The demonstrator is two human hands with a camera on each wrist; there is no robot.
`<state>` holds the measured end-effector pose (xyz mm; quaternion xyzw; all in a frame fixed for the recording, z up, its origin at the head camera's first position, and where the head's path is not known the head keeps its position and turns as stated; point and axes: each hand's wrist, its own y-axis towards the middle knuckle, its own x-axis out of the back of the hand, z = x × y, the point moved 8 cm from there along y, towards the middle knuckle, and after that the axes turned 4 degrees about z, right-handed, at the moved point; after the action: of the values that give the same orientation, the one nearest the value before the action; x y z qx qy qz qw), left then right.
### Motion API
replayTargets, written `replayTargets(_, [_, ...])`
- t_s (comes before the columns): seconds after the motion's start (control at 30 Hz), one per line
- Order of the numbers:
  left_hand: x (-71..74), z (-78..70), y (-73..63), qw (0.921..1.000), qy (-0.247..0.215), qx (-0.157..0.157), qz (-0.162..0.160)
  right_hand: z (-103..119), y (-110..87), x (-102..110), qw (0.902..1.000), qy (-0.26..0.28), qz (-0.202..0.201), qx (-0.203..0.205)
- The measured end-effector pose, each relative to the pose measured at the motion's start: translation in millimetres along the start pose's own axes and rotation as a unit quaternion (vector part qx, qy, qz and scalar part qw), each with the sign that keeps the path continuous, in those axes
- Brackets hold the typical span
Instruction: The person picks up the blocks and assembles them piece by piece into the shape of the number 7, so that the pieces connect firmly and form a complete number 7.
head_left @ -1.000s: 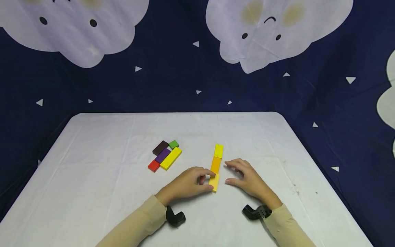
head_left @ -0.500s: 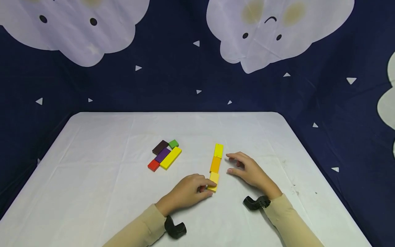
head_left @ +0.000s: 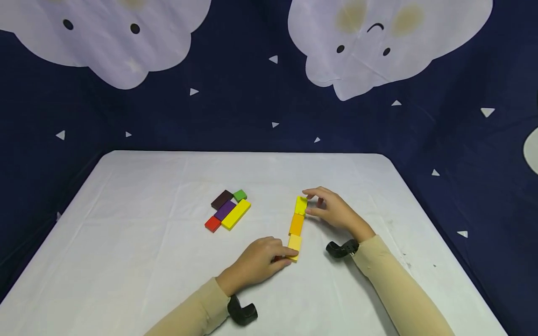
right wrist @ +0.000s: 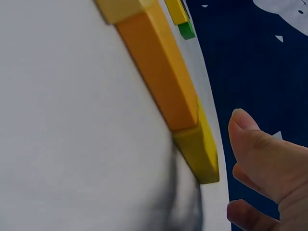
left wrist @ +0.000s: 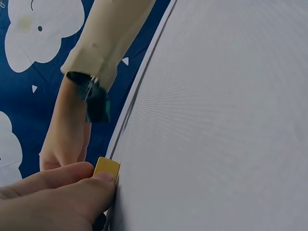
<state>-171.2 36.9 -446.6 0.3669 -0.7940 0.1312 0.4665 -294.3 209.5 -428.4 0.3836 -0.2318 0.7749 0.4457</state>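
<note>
A person's left hand [head_left: 261, 257] pinching a pale yellow block [head_left: 294, 242], right hand [head_left: 335, 208] holding nothing, fingers parted beside a bright yellow block [head_left: 300, 205], orange block [head_left: 296, 224] between the blocks (one tabletop [head_left: 126, 261] row)

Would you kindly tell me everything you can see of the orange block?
The orange block is a plain, straight-edged oblong with smooth-looking faces and no visible markings; whether it is wood or plastic, I cannot tell. It lies flat on the white-covered table, in the middle of a three-block row. Its far end meets the bright yellow block, its near end the pale yellow block. The left hand and right hand both appear clear of it.
</note>
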Motion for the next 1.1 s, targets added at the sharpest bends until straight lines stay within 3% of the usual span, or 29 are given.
replayTargets(0.43, [3.7, -4.7, -2.1, 0.9983, 0.025, -0.038, -0.038, 28, 40.1, -6, 0.9987, 0.006, 0.043, 0.027])
replayTargets(0.83, [7.6, -8.5, -4.8, 0.9964, 0.031, -0.054, -0.057, 75, 82.7, -39, 0.9878, -0.023, 0.136, 0.071])
replayTargets(1.1, [7.4, -7.9, -5.5, 0.9949, 0.044, -0.06, -0.069, 89, 100.4, -57, 0.9797, -0.02, 0.173, 0.1])
